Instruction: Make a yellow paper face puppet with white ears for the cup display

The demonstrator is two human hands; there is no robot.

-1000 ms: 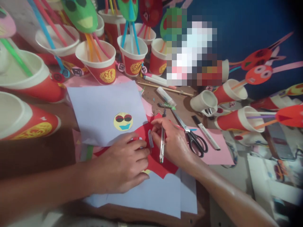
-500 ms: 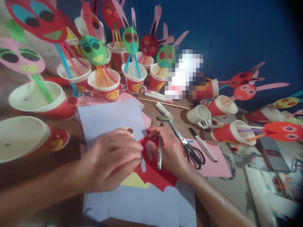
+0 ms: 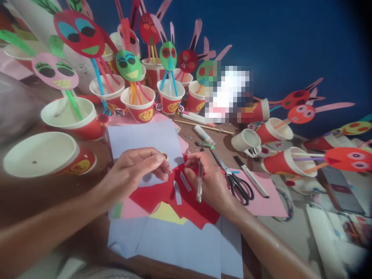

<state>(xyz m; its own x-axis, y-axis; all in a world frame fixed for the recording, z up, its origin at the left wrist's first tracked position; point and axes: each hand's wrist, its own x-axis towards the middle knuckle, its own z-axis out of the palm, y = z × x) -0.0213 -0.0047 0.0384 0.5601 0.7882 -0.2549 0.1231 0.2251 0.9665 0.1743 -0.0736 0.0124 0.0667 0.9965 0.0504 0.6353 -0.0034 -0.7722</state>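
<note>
Two pale paper strips [image 3: 177,193] lie side by side, just apart, on one sheet of red paper [image 3: 200,213] in front of you; the one on the right is near your right thumb. Your right hand [image 3: 213,184] is closed around one clear-barrelled pen [image 3: 199,182], its fingers bent over the red paper. Your left hand [image 3: 142,164] is to the left with its fingers curled inward (you cannot tell from here whether they pinch anything), and it hides most of one small yellow face [image 3: 165,155].

One piece of yellow paper [image 3: 167,214] pokes out on the near side of the red, and one bluish-white sheet [image 3: 142,135] spreads out on the far side. To your right, one pair of scissors [image 3: 240,190] and one black-capped marker [image 3: 252,178] lie partly on one pink sheet [image 3: 267,193]. Farther off you have one clear tube [image 3: 204,135], one wooden stick [image 3: 209,128] and one white mug [image 3: 245,140].

Beyond these, at the far left and centre, three green paper faces [image 3: 129,66] stand over red-and-white cups [image 3: 139,108]; four more paper faces [image 3: 345,159] are on the right.
</note>
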